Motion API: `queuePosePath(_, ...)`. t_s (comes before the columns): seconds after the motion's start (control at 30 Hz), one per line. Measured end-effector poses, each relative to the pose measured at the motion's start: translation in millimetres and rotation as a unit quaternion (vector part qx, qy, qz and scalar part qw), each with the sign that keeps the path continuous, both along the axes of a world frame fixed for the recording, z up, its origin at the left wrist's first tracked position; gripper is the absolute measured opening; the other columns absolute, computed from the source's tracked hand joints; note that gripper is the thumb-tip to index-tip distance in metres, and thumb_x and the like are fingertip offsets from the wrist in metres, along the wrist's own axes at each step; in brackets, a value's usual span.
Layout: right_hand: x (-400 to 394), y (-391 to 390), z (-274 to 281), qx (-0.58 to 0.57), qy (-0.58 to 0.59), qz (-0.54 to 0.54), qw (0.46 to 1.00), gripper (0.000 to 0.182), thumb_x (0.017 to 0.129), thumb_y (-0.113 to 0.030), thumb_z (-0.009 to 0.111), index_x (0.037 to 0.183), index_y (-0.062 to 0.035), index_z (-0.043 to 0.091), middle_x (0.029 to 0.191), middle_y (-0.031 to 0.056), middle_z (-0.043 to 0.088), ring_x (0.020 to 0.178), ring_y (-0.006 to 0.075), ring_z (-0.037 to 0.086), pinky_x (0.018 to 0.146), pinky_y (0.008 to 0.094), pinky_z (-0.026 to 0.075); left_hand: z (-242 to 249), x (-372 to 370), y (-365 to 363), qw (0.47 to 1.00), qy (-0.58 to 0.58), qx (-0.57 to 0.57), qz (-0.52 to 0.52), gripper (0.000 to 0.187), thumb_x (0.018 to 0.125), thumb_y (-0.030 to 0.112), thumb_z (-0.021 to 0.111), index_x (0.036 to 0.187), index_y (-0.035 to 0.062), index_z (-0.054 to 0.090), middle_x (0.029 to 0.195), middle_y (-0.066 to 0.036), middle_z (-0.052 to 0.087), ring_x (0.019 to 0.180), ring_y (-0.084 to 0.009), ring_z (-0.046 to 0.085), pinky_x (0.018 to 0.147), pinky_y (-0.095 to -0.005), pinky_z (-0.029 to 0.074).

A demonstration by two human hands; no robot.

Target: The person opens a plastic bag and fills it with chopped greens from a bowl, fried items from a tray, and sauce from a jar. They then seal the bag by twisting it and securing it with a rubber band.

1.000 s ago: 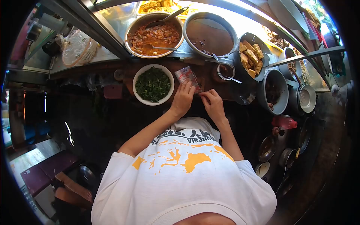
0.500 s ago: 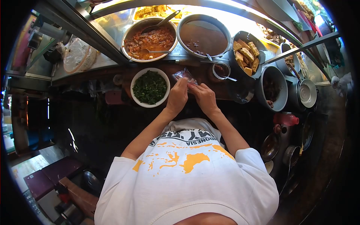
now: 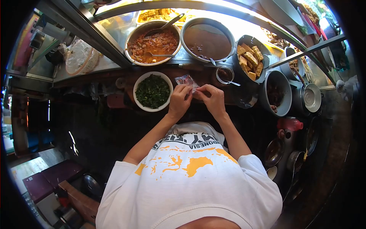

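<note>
A small clear plastic packet [image 3: 186, 79] with reddish print or contents lies between my hands at the counter's near edge. My left hand [image 3: 180, 101] pinches its near end, fingers closed. My right hand [image 3: 213, 100] has thumb and forefinger pressed together at the same end, close to the left fingertips. What is inside the packet is too small to tell. Left of my left hand stands a white bowl [image 3: 136, 92] of chopped green leaves. Beyond my right hand is a small glass jar [image 3: 219, 79] of dark paste with a spoon in it.
Behind stand a pot of red stew [image 3: 143, 45] with ladle and spoon, and a pot of brown broth [image 3: 207, 40]. To the right are fried tofu pieces [image 3: 249, 59] in a dark bowl and a grey pot [image 3: 288, 108]. A metal frame bar [image 3: 312, 49] crosses above.
My hands have shifted slightly down and apart, showing more of the packet. My right wrist has moved a little to the right.
</note>
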State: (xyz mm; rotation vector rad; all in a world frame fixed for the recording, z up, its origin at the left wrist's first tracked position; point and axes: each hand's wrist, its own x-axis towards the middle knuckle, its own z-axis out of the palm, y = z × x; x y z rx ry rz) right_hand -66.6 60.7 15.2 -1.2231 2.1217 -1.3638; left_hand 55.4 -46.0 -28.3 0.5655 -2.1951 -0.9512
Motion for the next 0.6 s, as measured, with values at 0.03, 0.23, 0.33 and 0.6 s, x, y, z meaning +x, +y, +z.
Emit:
queuePosePath(0.03, -1, -1, 3, 0.008, -0.015, -0.012, 1.0, 0.007, 0.077, -0.004, 0.072, 0.083, -0.0025, 0.068, 0.089, 0.0091, 0.066, 0.074, 0.0204, 0.066, 0.066, 0.0329, 0.051, -1, -1, 0, 1.0, -0.007, 0.003, 0.007, 0.021, 0.077, 0.001, 0.066, 0.097, -0.0003, 0.063, 0.098, -0.016, 0.063, 0.094, -0.0348, 0.059, 0.082, -0.0411, 0.048)
queuePosePath(0.23, 8, -2, 0, -0.196, -0.116, -0.059, 0.972, 0.008, 0.088, -0.001, 0.064, 0.093, 0.0002, 0.058, 0.088, 0.0081, 0.065, 0.077, 0.0112, 0.062, 0.071, 0.0244, 0.051, -19, -8, 6, 0.997, -0.065, -0.013, 0.03, 0.022, 0.073, -0.006, 0.059, 0.095, -0.0014, 0.058, 0.099, -0.017, 0.058, 0.097, -0.0366, 0.054, 0.084, -0.0424, 0.046)
queuePosePath(0.33, 6, 3, 12, -0.251, -0.084, -0.09, 0.96, 0.012, 0.093, 0.0, 0.057, 0.104, 0.0004, 0.052, 0.094, 0.0076, 0.062, 0.081, 0.0103, 0.062, 0.076, 0.024, 0.052, -31, -8, 4, 0.995, -0.098, -0.018, 0.009, 0.026, 0.071, -0.006, 0.058, 0.097, -0.0011, 0.057, 0.102, -0.017, 0.057, 0.102, -0.0369, 0.051, 0.089, -0.0424, 0.044)
queuePosePath(0.6, -19, 7, 53, -0.218, -0.229, -0.124, 0.94, 0.012, 0.092, -0.004, 0.061, 0.101, 0.002, 0.064, 0.08, 0.0022, 0.062, 0.07, 0.0065, 0.06, 0.065, 0.0229, 0.053, 39, -6, 7, 0.831, 0.166, 0.505, -0.162, 0.043, 0.085, 0.023, 0.064, 0.122, 0.0026, 0.052, 0.131, -0.018, 0.049, 0.125, -0.0259, 0.046, 0.112, -0.0411, 0.025)
